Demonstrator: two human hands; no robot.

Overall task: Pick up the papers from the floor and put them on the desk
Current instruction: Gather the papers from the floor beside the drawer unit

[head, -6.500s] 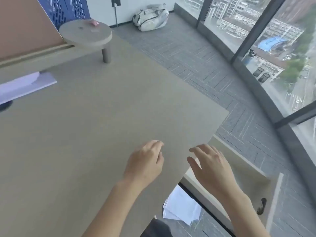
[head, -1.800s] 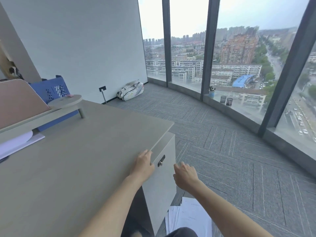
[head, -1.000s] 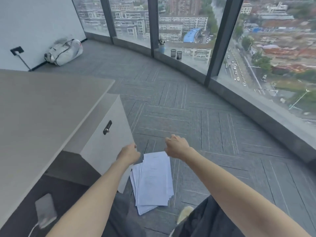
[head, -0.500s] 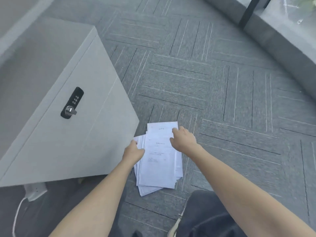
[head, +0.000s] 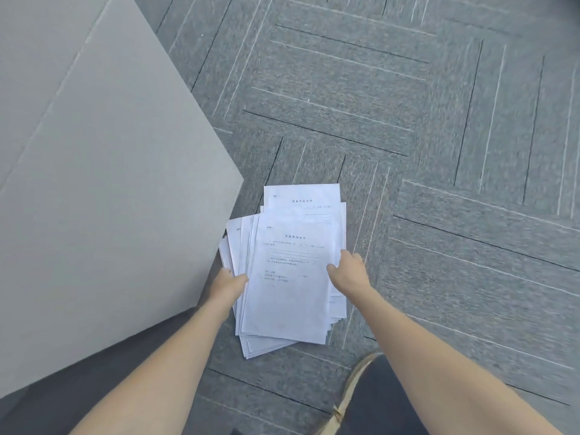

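Observation:
A loose, fanned stack of white printed papers (head: 292, 296) lies on the grey carpet beside the desk's grey cabinet (head: 110, 183). My left hand (head: 228, 283) is at the stack's left edge, its fingertips tucked under the top sheets. My right hand (head: 349, 272) clasps the right edge, thumb on the top sheet. The stack still rests on the floor. The desk top is out of view.
The cabinet's corner stands close to the left of the papers. My shoe (head: 350, 400) and dark trouser leg (head: 379, 406) are at the bottom right. Grey patterned carpet (head: 408, 136) stretches ahead and to the right.
I have bent down from the desk towards the floor. Both hands reached the papers and have slid back along the stack's two sides, closing on its edges.

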